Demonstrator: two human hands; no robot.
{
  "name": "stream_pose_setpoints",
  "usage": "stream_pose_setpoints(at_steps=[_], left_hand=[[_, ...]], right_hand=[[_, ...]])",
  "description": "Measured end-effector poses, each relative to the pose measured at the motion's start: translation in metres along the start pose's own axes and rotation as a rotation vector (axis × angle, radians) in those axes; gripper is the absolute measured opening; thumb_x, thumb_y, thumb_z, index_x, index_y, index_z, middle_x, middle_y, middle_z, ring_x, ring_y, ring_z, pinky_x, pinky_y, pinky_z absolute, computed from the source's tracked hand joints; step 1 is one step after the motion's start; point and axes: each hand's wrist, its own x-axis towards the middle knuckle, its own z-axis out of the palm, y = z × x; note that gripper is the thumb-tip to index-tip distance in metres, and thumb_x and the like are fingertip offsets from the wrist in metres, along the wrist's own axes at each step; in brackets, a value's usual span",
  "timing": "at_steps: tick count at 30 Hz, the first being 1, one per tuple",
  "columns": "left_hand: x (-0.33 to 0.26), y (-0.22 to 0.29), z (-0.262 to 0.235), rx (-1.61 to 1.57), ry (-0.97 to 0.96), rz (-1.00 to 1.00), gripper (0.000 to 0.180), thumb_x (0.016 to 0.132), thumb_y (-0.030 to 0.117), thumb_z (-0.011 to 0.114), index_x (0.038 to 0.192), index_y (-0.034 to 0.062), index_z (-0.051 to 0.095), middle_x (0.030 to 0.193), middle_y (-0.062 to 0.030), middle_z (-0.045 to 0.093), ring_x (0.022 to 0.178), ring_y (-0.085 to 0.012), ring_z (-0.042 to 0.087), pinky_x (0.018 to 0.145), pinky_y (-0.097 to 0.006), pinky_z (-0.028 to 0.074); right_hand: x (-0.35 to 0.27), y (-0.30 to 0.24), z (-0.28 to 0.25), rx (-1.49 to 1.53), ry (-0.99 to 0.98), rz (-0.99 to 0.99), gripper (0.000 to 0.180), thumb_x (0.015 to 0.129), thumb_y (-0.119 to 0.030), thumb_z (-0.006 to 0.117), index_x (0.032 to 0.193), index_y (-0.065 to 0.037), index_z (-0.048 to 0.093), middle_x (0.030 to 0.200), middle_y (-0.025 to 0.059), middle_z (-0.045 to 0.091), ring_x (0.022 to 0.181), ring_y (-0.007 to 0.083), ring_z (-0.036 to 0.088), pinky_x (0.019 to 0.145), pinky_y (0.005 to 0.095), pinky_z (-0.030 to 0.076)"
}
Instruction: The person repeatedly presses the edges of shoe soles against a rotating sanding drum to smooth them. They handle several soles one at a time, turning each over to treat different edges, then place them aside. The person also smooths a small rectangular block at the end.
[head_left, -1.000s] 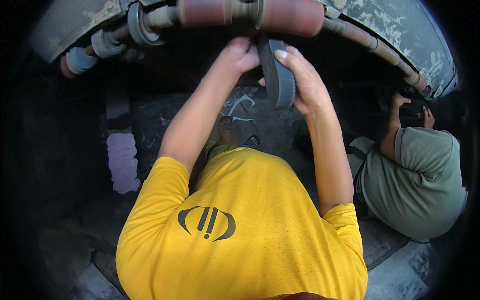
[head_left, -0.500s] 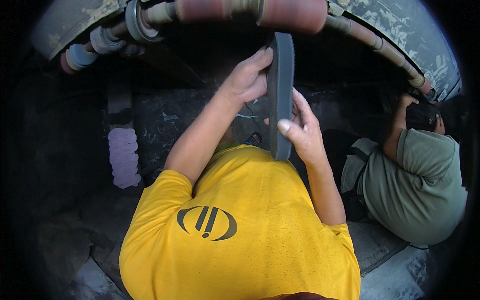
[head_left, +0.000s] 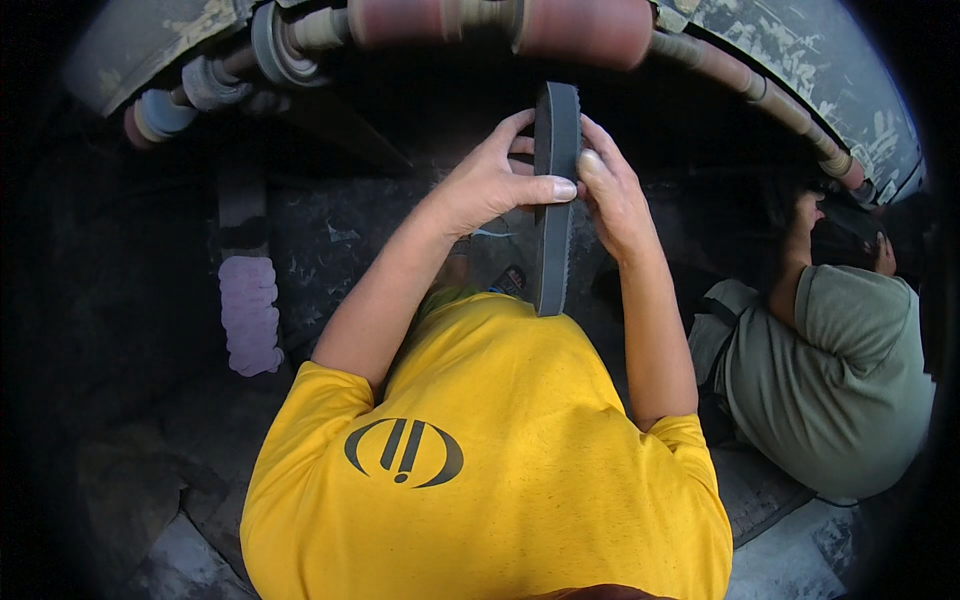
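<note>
A dark grey shoe sole (head_left: 556, 235) stands edge-on between my hands, its long side running away from my body. A toothed tread shows along its right side at the lower part. My left hand (head_left: 490, 182) is closed on it from the left, with the thumb laid across the edge. From the right, my right hand (head_left: 615, 195) grips the upper half, its fingers partly behind the sole. Beyond the sole's far end, and apart from it, is a reddish sanding drum (head_left: 582, 32), blurred as if spinning.
The drum's shaft carries a second reddish drum (head_left: 405, 20), a grey wheel (head_left: 285, 45) and a thin right-hand section (head_left: 720, 68). At right sits a co-worker in a green shirt (head_left: 830, 380), hands near the shaft's end. Stacked pinkish pieces (head_left: 250, 315) lie at left.
The sole has been drawn back from the drum and turned, so its tread now faces lower right. My left thumb has come across its edge; my right hand has slid farther up.
</note>
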Motion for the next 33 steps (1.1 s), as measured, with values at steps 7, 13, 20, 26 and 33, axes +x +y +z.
stream_pose_setpoints(at_steps=[7, 13, 20, 26, 33], left_hand=[[0.018, 0.004, -0.019, 0.010, -0.016, -0.011, 0.108, 0.068, 0.050, 0.084, 0.150, -0.0019, 0.036, 0.133, -0.0263, 0.054, 0.119, -0.0378, 0.060, 0.097, -0.049, 0.054], [0.034, 0.007, -0.029, 0.061, -0.006, 0.079, 0.095, 0.069, 0.044, 0.085, 0.142, -0.0020, 0.046, 0.125, -0.0232, 0.060, 0.113, -0.0342, 0.064, 0.096, -0.044, 0.055], [0.002, 0.018, -0.011, 0.237, 0.082, 0.139, 0.111, 0.059, 0.035, 0.088, 0.151, 0.0028, 0.037, 0.136, -0.0243, 0.054, 0.121, -0.0350, 0.060, 0.100, -0.044, 0.053], [-0.009, 0.015, 0.000, 0.217, 0.091, 0.105, 0.114, 0.055, 0.038, 0.087, 0.152, 0.0050, 0.036, 0.139, -0.0241, 0.053, 0.125, -0.0369, 0.057, 0.106, -0.050, 0.048], [0.041, -0.002, -0.020, 0.074, 0.056, 0.100, 0.090, 0.067, 0.039, 0.086, 0.137, -0.0032, 0.047, 0.120, -0.0209, 0.061, 0.105, -0.0280, 0.067, 0.089, -0.037, 0.058]], right_hand=[[0.036, -0.011, 0.011, 0.124, -0.070, 0.013, 0.092, 0.084, -0.061, 0.069, 0.148, -0.001, 0.045, 0.130, 0.0224, 0.060, 0.116, 0.0317, 0.060, 0.094, 0.0439, 0.050], [0.053, -0.018, 0.016, 0.222, -0.045, -0.039, 0.077, 0.086, -0.044, 0.072, 0.142, 0.002, 0.050, 0.123, 0.0204, 0.063, 0.114, 0.0268, 0.061, 0.099, 0.0408, 0.047], [0.016, -0.026, 0.011, 0.085, 0.019, -0.133, 0.092, 0.073, -0.049, 0.078, 0.146, -0.002, 0.048, 0.133, 0.0246, 0.059, 0.126, 0.0351, 0.057, 0.111, 0.0467, 0.042], [0.003, -0.016, 0.012, 0.098, 0.034, -0.108, 0.100, 0.069, -0.057, 0.078, 0.148, -0.003, 0.047, 0.136, 0.0263, 0.056, 0.128, 0.0381, 0.055, 0.111, 0.0501, 0.041], [0.059, 0.001, 0.009, 0.274, -0.034, -0.082, 0.075, 0.086, -0.040, 0.072, 0.143, 0.003, 0.049, 0.123, 0.0200, 0.063, 0.114, 0.0269, 0.061, 0.102, 0.0359, 0.045]])
